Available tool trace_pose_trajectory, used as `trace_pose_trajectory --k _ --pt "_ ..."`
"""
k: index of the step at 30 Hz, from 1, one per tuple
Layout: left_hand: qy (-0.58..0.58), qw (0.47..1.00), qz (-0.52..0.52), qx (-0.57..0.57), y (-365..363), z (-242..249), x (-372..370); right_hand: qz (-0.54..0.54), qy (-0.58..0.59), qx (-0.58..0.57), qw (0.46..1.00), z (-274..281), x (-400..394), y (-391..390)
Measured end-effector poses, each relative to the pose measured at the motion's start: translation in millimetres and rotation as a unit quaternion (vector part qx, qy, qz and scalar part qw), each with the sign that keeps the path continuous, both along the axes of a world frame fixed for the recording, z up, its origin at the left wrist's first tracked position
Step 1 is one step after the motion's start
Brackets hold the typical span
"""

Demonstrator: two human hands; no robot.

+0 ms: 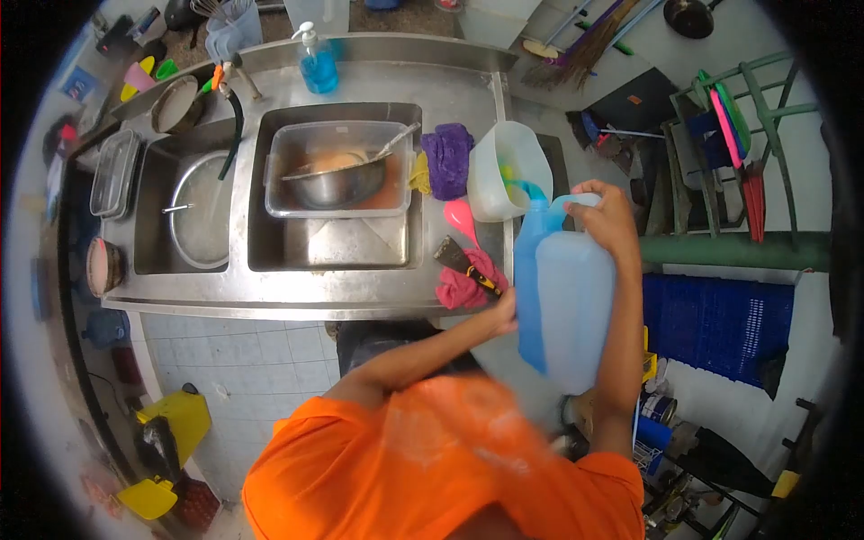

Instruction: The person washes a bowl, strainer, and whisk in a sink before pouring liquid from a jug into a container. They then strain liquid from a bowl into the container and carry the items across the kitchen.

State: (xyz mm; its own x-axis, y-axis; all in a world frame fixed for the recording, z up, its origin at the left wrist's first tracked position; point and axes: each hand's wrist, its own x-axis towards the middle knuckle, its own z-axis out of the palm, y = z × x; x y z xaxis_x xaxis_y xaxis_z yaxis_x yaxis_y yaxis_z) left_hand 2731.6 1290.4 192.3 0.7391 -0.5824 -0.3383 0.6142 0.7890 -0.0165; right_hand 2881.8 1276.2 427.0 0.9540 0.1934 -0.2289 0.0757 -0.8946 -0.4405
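A large plastic jug point(571, 288), translucent with blue liquid along one side, is tilted over a whitish tub point(490, 148). Its blue neck reaches the tub's rim, and something yellow-green shows inside the tub. My right hand point(605, 216) is closed around the jug's handle. Lower down, my left hand point(507, 312) supports the jug's side, its fingers partly hidden behind it. Close to that hand, a scraper point(463, 265) with a black and yellow handle lies on a pink cloth point(472, 279). A pink spoon-shaped utensil point(462, 220) and a purple cloth point(447, 160) lie beside the tub.
Left of the tub, the sink holds a clear plastic bin point(337, 214) with a metal bowl point(337, 187) in brownish water. Another basin point(200, 254) sits in the left sink. A blue soap bottle point(318, 67) stands behind. A green metal rack point(783, 112) and blue crate point(720, 328) are right.
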Motion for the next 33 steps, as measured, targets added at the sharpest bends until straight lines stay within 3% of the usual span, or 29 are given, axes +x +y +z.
trace_pose_trajectory --k 14,22,26,33 --pt "-0.008 1.000 0.002 -0.011 -0.6 3.8 -4.9 0.025 -0.003 0.009 1.000 2.6 3.7 2.5" --pt "-0.027 0.998 0.000 -0.056 -11.5 -21.7 -6.5 0.044 0.010 -0.008 0.999 1.7 8.1 4.0" --pt "-0.026 0.999 -0.001 -0.026 1.6 4.1 -8.0 0.040 0.003 -0.003 0.999 0.6 8.1 2.4" --pt "-0.019 0.999 0.002 -0.043 3.0 0.1 -7.1 0.027 0.016 0.020 0.999 0.6 4.7 2.2"
